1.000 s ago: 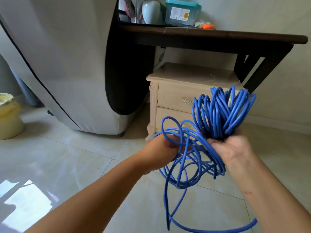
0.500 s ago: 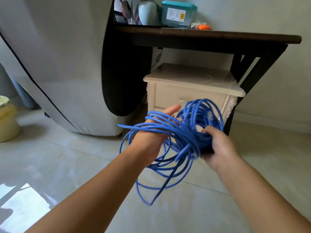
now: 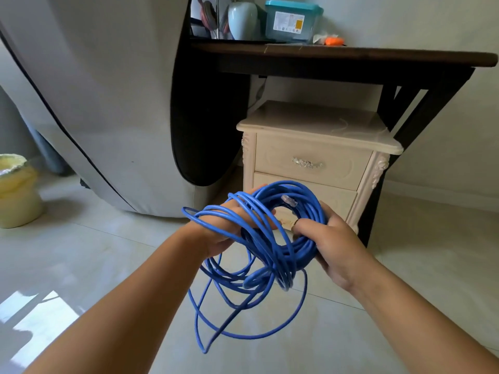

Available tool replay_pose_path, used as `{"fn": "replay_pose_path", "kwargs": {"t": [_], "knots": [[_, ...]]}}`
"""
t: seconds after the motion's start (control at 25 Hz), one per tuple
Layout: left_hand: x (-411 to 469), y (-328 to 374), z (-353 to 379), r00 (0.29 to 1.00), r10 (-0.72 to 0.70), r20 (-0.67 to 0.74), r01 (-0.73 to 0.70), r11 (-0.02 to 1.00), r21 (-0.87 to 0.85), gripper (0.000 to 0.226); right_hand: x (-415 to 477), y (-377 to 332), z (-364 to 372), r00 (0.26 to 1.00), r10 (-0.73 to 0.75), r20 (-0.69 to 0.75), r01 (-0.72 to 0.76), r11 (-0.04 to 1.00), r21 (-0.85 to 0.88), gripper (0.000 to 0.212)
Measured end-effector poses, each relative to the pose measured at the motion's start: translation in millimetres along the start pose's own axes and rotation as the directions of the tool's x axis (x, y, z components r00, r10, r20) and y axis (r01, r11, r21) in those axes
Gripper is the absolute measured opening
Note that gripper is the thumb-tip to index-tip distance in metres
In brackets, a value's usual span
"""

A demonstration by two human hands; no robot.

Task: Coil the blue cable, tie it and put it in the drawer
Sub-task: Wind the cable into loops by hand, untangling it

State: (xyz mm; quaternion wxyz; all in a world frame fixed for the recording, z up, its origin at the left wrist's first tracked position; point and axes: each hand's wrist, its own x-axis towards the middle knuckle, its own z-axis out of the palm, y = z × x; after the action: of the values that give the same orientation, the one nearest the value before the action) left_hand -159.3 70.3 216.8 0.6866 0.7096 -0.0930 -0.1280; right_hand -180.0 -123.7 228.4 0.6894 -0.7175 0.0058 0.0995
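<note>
The blue cable (image 3: pixel 272 255) is a loose bundle of many loops held in front of me above the floor. My left hand (image 3: pixel 224 233) reaches through the loops, several strands draped over its back and wrist, fingers extended. My right hand (image 3: pixel 332 244) grips the thick right side of the coil. A clear plug (image 3: pixel 289 201) sticks up at the coil's top. Slack loops hang down below the hands. The cream bedside cabinet (image 3: pixel 318 125) stands just behind, its upper drawer (image 3: pixel 270 157) with a silver handle (image 3: pixel 307 163) closed.
A dark wooden table (image 3: pixel 351 56) spans above the cabinet, carrying a vase (image 3: pixel 242 20) and a teal-lidded box (image 3: pixel 293 21). A large grey covered object (image 3: pixel 94 103) fills the left. A yellow bin (image 3: pixel 14 190) stands on the tiled floor at far left.
The coil came down from upright in my right hand to a flatter ring. My left hand went through the loops. The trailing cable lifted off the floor, and I moved closer to the cabinet.
</note>
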Motion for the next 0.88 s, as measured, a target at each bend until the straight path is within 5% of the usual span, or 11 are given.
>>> {"fn": "replay_pose_path", "kwargs": {"t": [0.08,0.16,0.2,0.32,0.4,0.52,0.6,0.8,0.88], "knots": [[-5.6,1.9,1.4,0.999,-0.042,0.020,0.043,0.998,-0.043,0.033,-2.8,-2.2,0.8,0.999,0.011,0.050,-0.012,1.000,0.016,0.020],[-8.3,6.6,10.5,0.989,-0.094,-0.111,0.083,0.991,-0.101,0.005,-3.4,-1.4,1.5,0.993,0.056,0.102,-0.059,0.998,0.018,0.016],[-5.9,7.5,12.5,0.970,-0.127,-0.209,0.105,0.988,-0.112,0.008,-3.1,-1.9,2.7,0.990,0.082,0.116,-0.082,0.997,-0.006,0.021],[-0.6,9.8,15.8,0.907,-0.204,-0.370,0.235,0.971,0.042,0.012,-3.4,-3.4,2.4,0.997,-0.073,-0.020,0.064,0.954,-0.294,0.088],[2.5,7.7,15.6,0.871,-0.225,-0.438,0.339,0.919,0.202,0.006,-16.4,-6.2,8.8,0.963,-0.270,-0.001,0.244,0.872,-0.423,0.095],[1.1,7.3,24.9,0.877,-0.247,-0.412,0.387,0.871,0.302,0.009,-34.1,0.5,33.0,0.932,-0.235,0.277,0.361,0.689,-0.629,0.100],[-3.3,7.9,32.7,0.907,-0.239,-0.347,0.379,0.823,0.424,0.011,-30.9,8.2,43.2,0.931,-0.253,0.265,0.366,0.630,-0.685,0.098],[-10.0,2.1,31.6,0.939,-0.132,-0.318,0.313,0.712,0.628,0.030,-3.6,10.4,36.4,0.974,-0.225,0.021,0.206,0.847,-0.489,0.063],[-8.1,2.1,31.8,0.947,-0.102,-0.304,0.272,0.757,0.594,0.026,10.7,5.4,24.5,0.977,-0.150,-0.152,0.097,0.947,-0.308,0.060]]}}
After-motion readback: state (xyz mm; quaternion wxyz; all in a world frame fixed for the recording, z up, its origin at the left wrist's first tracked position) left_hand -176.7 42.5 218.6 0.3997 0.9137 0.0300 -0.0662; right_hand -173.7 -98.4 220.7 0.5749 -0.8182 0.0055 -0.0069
